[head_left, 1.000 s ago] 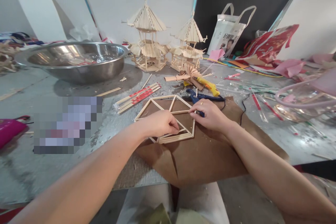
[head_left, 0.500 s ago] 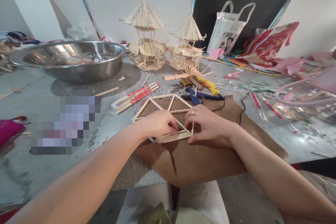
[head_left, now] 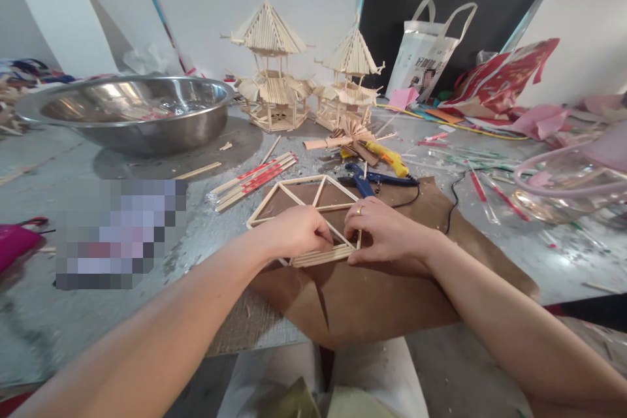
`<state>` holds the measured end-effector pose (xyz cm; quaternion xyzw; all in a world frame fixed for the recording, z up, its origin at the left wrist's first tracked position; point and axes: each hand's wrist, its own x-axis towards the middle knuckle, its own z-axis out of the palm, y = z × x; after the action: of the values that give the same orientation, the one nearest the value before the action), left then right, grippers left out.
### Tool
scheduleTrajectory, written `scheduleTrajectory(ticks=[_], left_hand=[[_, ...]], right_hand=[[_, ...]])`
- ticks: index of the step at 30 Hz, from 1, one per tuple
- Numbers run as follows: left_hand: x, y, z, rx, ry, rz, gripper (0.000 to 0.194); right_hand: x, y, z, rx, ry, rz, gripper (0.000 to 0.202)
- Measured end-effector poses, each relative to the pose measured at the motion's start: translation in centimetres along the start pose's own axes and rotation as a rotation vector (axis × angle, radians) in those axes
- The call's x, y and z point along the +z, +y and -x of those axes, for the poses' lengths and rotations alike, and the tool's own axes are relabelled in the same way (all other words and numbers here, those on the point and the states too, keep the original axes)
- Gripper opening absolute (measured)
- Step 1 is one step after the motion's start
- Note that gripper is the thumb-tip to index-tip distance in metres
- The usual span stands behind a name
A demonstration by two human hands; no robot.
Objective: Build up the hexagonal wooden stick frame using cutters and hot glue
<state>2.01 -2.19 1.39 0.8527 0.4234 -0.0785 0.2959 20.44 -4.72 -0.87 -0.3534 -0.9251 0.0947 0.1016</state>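
Observation:
A hexagonal frame of pale wooden sticks [head_left: 275,199] with inner spokes lies on brown paper [head_left: 392,300]. Along its near side several sticks [head_left: 318,257] lie side by side. My left hand [head_left: 304,230] reaches over the frame, its fingers pinched on a stick against the inner edge of that row; the fingertips are partly hidden. On the right corner of the frame, my right hand [head_left: 385,230] has its thumb and curled fingers closed around the edge. The thumb touches the end of the stick row.
Behind the frame are blue-handled cutters [head_left: 362,183], a yellow glue gun [head_left: 389,158] and wrapped chopsticks [head_left: 255,179]. Two stick pagodas [head_left: 277,88] stand at the back. A steel basin [head_left: 196,111] sits left, and a clear container with a pink rim [head_left: 563,189] right.
The stick under my left fingers has moved toward me, closing the gap to the row. My right thumb has shifted slightly left along the frame corner.

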Motion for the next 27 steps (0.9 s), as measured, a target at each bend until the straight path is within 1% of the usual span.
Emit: scheduleTrajectory(ticks=[7, 13, 22, 27], left_hand=[[0.14, -0.13, -0.01, 0.026, 0.007, 0.026, 0.023], [0.12, 0.07, 0.02, 0.002, 0.013, 0.012, 0.023], [0.26, -0.17, -0.08, 0.032, 0.024, 0.008, 0.023], [0.20, -0.11, -0.10, 0.025, 0.019, 0.004, 0.023]], right_hand=[[-0.03, 0.01, 0.05, -0.004, 0.000, -0.007, 0.030], [-0.06, 0.04, -0.07, -0.001, 0.000, -0.009, 0.030], [0.04, 0.09, -0.07, -0.009, 0.002, -0.021, 0.030], [0.10, 0.15, -0.07, -0.011, 0.007, -0.023, 0.030]])
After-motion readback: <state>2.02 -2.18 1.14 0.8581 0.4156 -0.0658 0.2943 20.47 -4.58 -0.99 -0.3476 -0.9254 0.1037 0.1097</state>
